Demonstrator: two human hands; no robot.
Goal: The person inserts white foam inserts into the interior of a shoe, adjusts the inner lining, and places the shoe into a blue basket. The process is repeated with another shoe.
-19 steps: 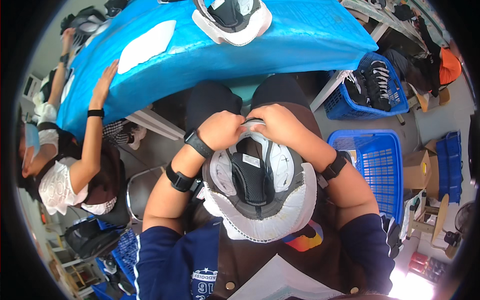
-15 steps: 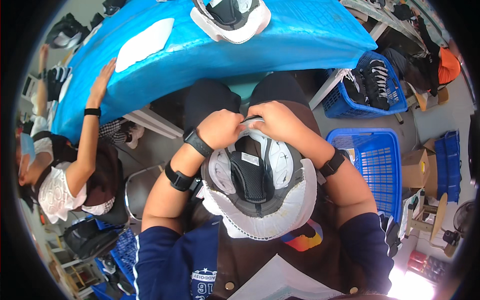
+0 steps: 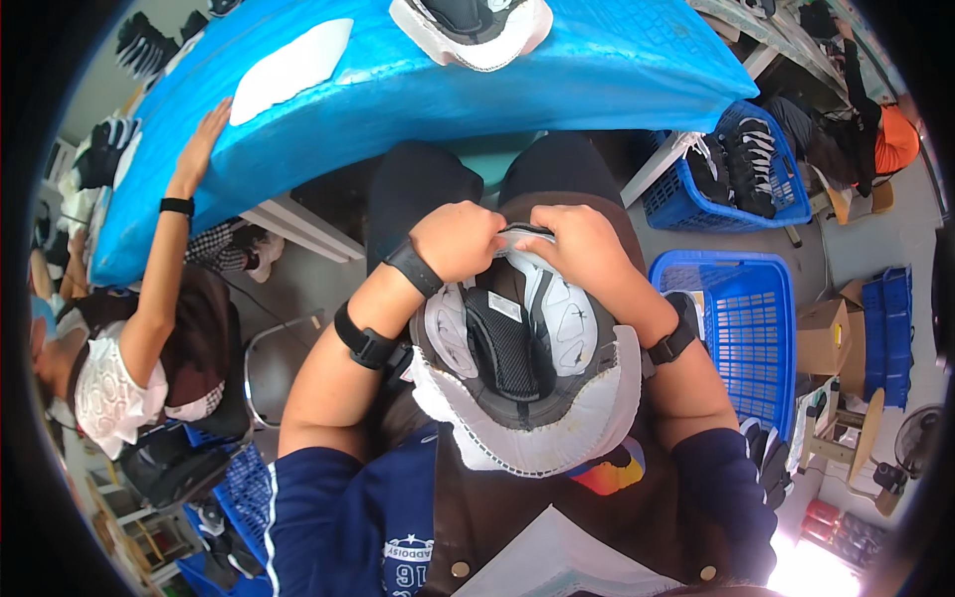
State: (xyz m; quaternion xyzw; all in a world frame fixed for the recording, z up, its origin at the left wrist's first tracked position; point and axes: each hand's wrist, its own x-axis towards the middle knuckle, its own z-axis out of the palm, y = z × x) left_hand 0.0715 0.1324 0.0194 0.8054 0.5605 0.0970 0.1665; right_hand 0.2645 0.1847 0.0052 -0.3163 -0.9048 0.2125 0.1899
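Observation:
A grey and white shoe upper with a black mesh tongue lies over my lap. Its wide, pale stitched border curves toward my chest. At the far end, my left hand is closed on the left part of the rim. My right hand pinches the same rim a little to the right, its thumb laid over the inside. A short stretch of edge shows between the two hands. Another similar shoe upper rests on the blue-covered table ahead, partly cut off by the view.
A white sheet-like piece lies on the table, a co-worker's hand beside it. To my right stand a blue basket of black shoes and another blue basket. A metal-framed chair is at the left.
My hands have moved slightly apart along the upper's far rim, exposing more edge between them. The upper has shifted a little to the right in view. The co-worker leans farther left.

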